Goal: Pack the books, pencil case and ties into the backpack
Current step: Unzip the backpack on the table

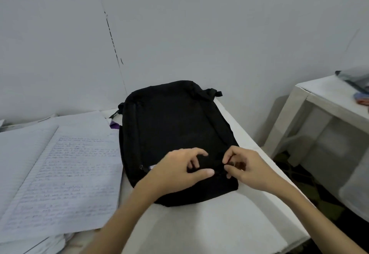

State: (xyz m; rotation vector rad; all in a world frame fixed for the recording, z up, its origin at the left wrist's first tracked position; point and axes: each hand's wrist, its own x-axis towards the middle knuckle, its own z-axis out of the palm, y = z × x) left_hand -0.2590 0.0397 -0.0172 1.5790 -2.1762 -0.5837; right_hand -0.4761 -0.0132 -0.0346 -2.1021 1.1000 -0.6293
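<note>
A black backpack (pixel 171 133) lies flat on the white table (pixel 209 223), its near end toward me. My left hand (pixel 175 171) rests on that near end, thumb pressed along the zip line and fingers curled over the fabric. My right hand (pixel 243 167) pinches a small black zip pull between thumb and forefinger, just right of the left thumb. An open notebook (pixel 65 171) with handwritten lined pages lies left of the backpack, on top of other paper. A purple scrap (pixel 115 125) shows at the bag's far left edge. No pencil case or ties can be made out.
A second white table (pixel 327 101) stands to the right across a gap, with a grey bag (pixel 355 77) and small items on it. A pale wall runs close behind the backpack. Dark patterned floor shows between the tables.
</note>
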